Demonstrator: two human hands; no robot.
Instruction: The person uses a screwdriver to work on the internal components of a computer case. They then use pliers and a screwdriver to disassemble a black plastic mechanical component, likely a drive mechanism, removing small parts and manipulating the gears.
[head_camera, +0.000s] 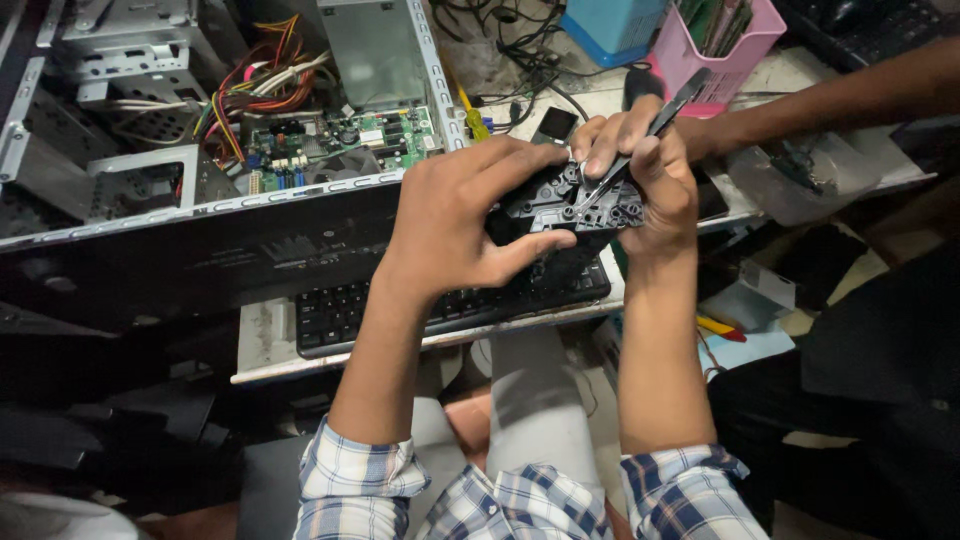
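I'm prying at the black plastic part (570, 200) with tweezers (650, 130).
Left hand (460, 215) clamps the part; right hand (640, 170) pinches the tweezers; next I'd need steady tip pressure.

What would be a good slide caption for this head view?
Left hand grips a black plastic part; right hand works tweezers into it.

Both hands (455, 215) (650, 170) raised, fingers curled

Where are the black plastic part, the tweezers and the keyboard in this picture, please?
black plastic part (560, 200): head view, on its ribbed upper face between the two hands.
tweezers (672, 108): head view, on the dark shaft above the right-hand fingers.
keyboard (345, 312): head view, on the keys left of the forearm.
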